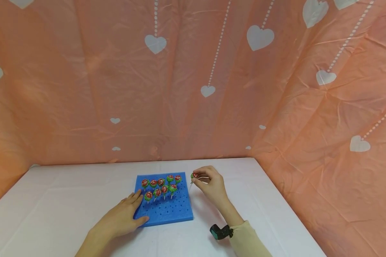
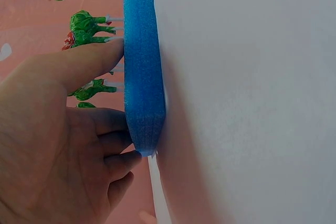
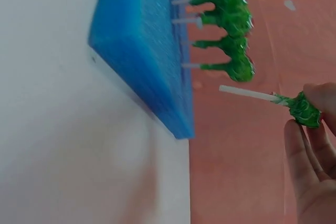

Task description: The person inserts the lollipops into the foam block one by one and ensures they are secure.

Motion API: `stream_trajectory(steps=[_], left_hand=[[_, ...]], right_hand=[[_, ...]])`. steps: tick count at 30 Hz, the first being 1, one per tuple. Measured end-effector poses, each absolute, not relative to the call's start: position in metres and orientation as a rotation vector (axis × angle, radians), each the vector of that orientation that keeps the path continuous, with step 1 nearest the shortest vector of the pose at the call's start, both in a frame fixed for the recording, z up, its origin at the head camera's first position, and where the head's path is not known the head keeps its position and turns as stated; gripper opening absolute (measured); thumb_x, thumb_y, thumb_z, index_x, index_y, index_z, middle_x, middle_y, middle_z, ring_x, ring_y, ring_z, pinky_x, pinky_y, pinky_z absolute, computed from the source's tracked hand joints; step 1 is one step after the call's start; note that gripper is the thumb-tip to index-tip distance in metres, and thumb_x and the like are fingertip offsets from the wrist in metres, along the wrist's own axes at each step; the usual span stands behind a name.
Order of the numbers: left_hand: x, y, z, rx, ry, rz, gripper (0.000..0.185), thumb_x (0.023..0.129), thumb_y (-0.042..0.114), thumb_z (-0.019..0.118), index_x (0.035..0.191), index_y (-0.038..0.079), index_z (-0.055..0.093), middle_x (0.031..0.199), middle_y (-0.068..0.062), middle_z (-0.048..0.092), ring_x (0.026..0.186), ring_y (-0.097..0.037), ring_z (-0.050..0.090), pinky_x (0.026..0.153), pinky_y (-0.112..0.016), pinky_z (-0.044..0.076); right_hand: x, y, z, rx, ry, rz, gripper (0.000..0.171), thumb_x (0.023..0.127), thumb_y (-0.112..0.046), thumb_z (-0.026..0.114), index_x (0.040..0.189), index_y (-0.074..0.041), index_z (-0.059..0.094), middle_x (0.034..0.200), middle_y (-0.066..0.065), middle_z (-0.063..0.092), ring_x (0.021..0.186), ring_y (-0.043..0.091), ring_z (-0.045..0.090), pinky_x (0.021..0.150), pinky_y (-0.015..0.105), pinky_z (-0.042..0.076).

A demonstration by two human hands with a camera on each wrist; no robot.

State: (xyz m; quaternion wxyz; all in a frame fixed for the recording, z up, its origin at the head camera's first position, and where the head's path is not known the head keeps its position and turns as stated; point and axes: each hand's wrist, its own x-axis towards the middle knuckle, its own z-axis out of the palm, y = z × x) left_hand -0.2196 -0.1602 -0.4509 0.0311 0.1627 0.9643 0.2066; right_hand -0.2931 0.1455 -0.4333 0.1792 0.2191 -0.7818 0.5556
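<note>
Several lollipops in red and green wrappers (image 1: 165,189) stand on white sticks in two rows in the blue foam board (image 1: 170,216). My left hand (image 1: 123,215) rests at the board's left side, the thumb by its near left corner and the fingers along the edge, as the left wrist view also shows. Right of the board, my right hand (image 1: 212,185) pinches one lollipop (image 3: 304,110) by its wrapped head. Its bare white stick (image 3: 247,93) points down in the head view, apart from the foam.
The board lies on a white-covered table (image 1: 64,192). Small holes dot the front part of the foam. Behind and to the right hangs a pink-orange curtain (image 1: 180,128) with white hearts. A black device (image 1: 220,232) is strapped on the right wrist, by a beige sleeve (image 1: 248,239).
</note>
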Motion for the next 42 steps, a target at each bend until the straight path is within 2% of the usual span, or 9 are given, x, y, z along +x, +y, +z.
stream_trajectory(steps=[7,13,20,32,42], left_hand=[[-0.219,-0.16,-0.45,0.503,2.974,0.639,0.083,0.093,0.046,0.075,0.147,-0.012,0.05,0.161,-0.031,0.036,0.146,-0.055,0.034,0.118,-0.066,0.032],[-0.22,-0.159,-0.449,0.505,2.972,0.639,0.083,0.092,0.046,0.075,0.147,-0.012,0.05,0.16,-0.032,0.036,0.146,-0.056,0.034,0.118,-0.067,0.032],[-0.221,-0.159,-0.45,0.508,2.969,0.648,0.084,0.092,0.046,0.075,0.147,-0.012,0.05,0.16,-0.032,0.037,0.147,-0.055,0.033,0.118,-0.066,0.032],[-0.22,-0.16,-0.45,0.499,2.96,0.652,0.084,0.093,0.046,0.075,0.147,-0.013,0.049,0.161,-0.032,0.036,0.147,-0.056,0.033,0.118,-0.066,0.032],[-0.22,-0.16,-0.45,0.495,2.967,0.632,0.084,0.093,0.046,0.075,0.147,-0.012,0.05,0.161,-0.032,0.036,0.146,-0.056,0.034,0.118,-0.067,0.033]], right_hand=[[-0.288,0.136,-0.439,0.663,-2.257,1.56,0.024,0.087,0.006,0.08,0.108,-0.005,0.076,0.108,0.009,0.064,0.101,0.029,0.073,0.089,0.039,0.063],[-0.287,0.13,-0.444,0.739,-2.231,1.582,0.023,0.087,0.007,0.079,0.107,-0.003,0.076,0.108,0.012,0.063,0.1,0.033,0.072,0.089,0.043,0.063],[-0.287,0.126,-0.449,0.744,-2.251,1.581,0.023,0.085,0.01,0.079,0.106,-0.001,0.076,0.107,0.012,0.063,0.1,0.031,0.073,0.088,0.035,0.063],[-0.284,0.122,-0.452,0.782,-2.26,1.585,0.021,0.086,0.012,0.077,0.104,0.003,0.075,0.107,0.014,0.064,0.1,0.034,0.072,0.086,0.035,0.063],[-0.284,0.123,-0.455,0.802,-2.439,1.431,0.021,0.091,0.004,0.075,0.112,-0.004,0.077,0.113,0.006,0.066,0.103,0.023,0.072,0.089,0.03,0.062]])
